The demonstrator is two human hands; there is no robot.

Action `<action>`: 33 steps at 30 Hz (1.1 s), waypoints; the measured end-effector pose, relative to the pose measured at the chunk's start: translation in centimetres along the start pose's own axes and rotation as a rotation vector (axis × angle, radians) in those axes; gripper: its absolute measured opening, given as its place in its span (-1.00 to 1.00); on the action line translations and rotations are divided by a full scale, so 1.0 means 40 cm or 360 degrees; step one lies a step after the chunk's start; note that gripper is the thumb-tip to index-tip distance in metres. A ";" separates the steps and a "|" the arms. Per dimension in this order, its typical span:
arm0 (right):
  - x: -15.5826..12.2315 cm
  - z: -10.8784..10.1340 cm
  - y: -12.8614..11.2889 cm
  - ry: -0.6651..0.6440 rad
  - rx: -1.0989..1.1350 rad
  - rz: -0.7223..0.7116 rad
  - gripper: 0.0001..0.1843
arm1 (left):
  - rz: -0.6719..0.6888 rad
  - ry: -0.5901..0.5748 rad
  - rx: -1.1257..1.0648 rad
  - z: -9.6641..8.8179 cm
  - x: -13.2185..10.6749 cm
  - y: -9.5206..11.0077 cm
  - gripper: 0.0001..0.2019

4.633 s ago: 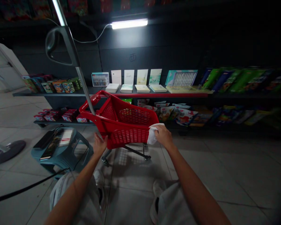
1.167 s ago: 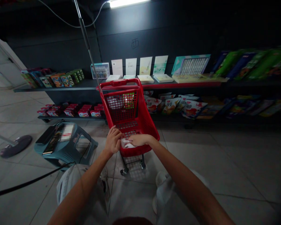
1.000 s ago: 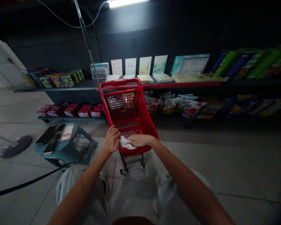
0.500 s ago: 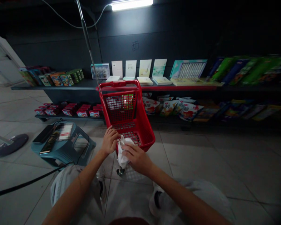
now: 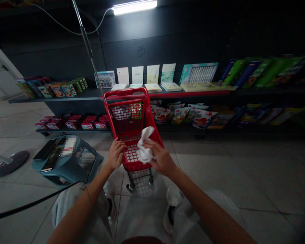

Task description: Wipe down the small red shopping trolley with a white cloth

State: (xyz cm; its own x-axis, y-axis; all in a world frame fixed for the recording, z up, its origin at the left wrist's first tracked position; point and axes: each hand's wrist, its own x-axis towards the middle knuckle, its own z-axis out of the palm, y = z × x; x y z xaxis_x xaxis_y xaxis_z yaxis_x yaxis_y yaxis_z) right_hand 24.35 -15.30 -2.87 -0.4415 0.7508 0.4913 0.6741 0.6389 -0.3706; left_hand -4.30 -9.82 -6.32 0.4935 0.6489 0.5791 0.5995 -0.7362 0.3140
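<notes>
A small red shopping cart (image 5: pixel 154 127) stands in front of me, its basket a plastic grid. My left hand (image 5: pixel 116 154) is closed over the near left edge of the basket, fingers bent across the rim. A crumpled white cloth (image 5: pixel 144 149) is bunched in my right hand (image 5: pixel 161 157), over the near right part of the basket. The cloth hides some of the basket floor; I cannot tell whether it touches the cart.
Behind the cart, a dark shelf (image 5: pixel 96 94) carries books, boxes and bagged snacks (image 5: pixel 202 118). At left stands a blue-grey stool (image 5: pixel 88 152) with a phone (image 5: pixel 52 159) on it. A metal pole (image 5: pixel 86 42) rises past the cart's left side. A black cable (image 5: pixel 38 201) crosses the lower left.
My right hand has lifted the cloth up and to the right from the basket's near edge. My left hand stays at the rim. The view has shifted slightly.
</notes>
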 end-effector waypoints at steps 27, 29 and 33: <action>0.074 -0.042 0.109 0.0011 0.0135 0.0160 -0.44 | -0.0330 0.0767 -0.0080 -0.164 0.073 0.060 -0.56; 0.071 -0.031 0.150 0.0217 0.0014 0.0355 -0.44 | -0.0378 0.0997 0.0091 -0.167 0.069 0.034 -0.56; 0.051 0.050 0.192 0.0134 0.0125 0.0565 -0.23 | -0.0444 0.0489 0.0326 -0.087 0.062 -0.034 -0.67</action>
State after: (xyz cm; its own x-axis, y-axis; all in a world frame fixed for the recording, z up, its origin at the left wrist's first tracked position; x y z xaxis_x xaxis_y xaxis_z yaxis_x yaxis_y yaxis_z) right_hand 27.44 -8.54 -6.30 -0.1358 0.9137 0.3831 0.7278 0.3544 -0.5872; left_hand -6.07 -7.87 -2.68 0.1043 0.7069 0.6995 0.8102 -0.4683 0.3524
